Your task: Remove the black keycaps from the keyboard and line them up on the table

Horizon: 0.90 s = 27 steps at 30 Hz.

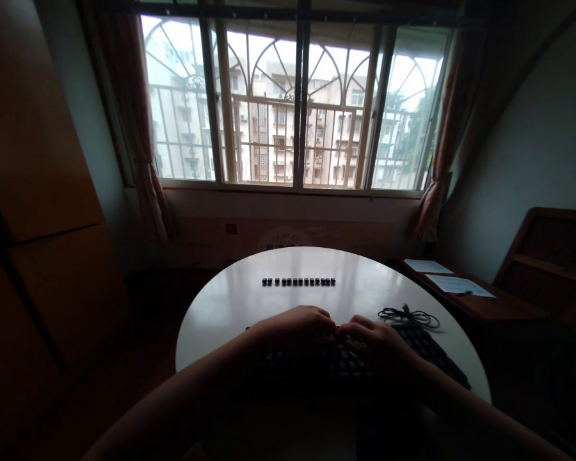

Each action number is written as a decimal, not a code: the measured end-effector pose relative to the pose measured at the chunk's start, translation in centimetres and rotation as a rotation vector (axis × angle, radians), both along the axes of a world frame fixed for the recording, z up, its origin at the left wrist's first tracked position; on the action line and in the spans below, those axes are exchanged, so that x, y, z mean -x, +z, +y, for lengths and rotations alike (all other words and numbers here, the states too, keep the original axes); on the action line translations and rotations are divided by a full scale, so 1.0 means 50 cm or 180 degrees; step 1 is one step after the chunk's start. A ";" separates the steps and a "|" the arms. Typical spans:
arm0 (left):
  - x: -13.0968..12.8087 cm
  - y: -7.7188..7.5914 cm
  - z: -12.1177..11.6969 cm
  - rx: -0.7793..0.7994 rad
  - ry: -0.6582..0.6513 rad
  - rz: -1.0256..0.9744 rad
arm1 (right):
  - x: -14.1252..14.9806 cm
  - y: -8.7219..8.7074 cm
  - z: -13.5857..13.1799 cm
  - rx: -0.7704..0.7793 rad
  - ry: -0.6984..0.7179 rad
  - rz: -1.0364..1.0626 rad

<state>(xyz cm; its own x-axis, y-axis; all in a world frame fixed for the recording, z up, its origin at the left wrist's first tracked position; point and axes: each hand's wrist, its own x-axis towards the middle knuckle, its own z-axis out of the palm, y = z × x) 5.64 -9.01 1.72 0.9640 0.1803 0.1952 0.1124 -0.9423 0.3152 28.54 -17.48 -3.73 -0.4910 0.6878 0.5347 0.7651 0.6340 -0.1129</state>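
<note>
A black keyboard (427,351) lies on the near part of a round white table (230,307). Both my hands rest over its upper middle, fingers curled down and meeting at the fingertips. My left hand (297,326) and my right hand (374,336) look pinched on a spot on the keyboard; what they grip is too dark to make out. A straight row of several small black keycaps (298,282) lies farther back on the table. The keyboard's coiled black cable (409,315) lies to the right of my right hand.
A barred window (297,102) with curtains fills the far wall. A low wooden side table with white papers (454,282) stands at the right, beside a wooden chair back (552,256). A tall wooden cabinet (38,192) stands at the left.
</note>
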 end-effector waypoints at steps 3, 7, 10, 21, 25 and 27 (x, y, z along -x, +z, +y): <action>0.000 0.002 -0.001 0.0047 0.0061 0.0037 | 0.001 0.002 0.000 0.0116 -0.0024 0.0056; 0.001 0.000 0.004 0.0120 0.0037 -0.0001 | 0.003 0.007 -0.002 0.0284 -0.0046 0.0097; 0.002 -0.004 0.009 0.0181 -0.0017 -0.0051 | 0.005 0.013 -0.006 0.0471 -0.0022 0.0140; 0.002 -0.015 0.020 0.0163 -0.0017 -0.0055 | 0.006 0.022 -0.008 0.0960 0.0068 0.0247; 0.002 -0.019 0.026 0.0128 0.0016 0.0027 | 0.007 0.028 -0.011 0.1136 0.0036 0.0199; 0.003 -0.017 0.026 0.0135 0.0047 0.0083 | 0.007 0.030 -0.012 0.1166 0.0068 0.0203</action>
<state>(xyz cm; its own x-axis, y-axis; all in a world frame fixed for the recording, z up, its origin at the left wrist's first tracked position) 5.50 -7.72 0.89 0.9658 0.2022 0.1621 0.1349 -0.9264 0.3516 28.18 -18.09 -2.25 -0.4809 0.8291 0.2851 0.7361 0.5585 -0.3824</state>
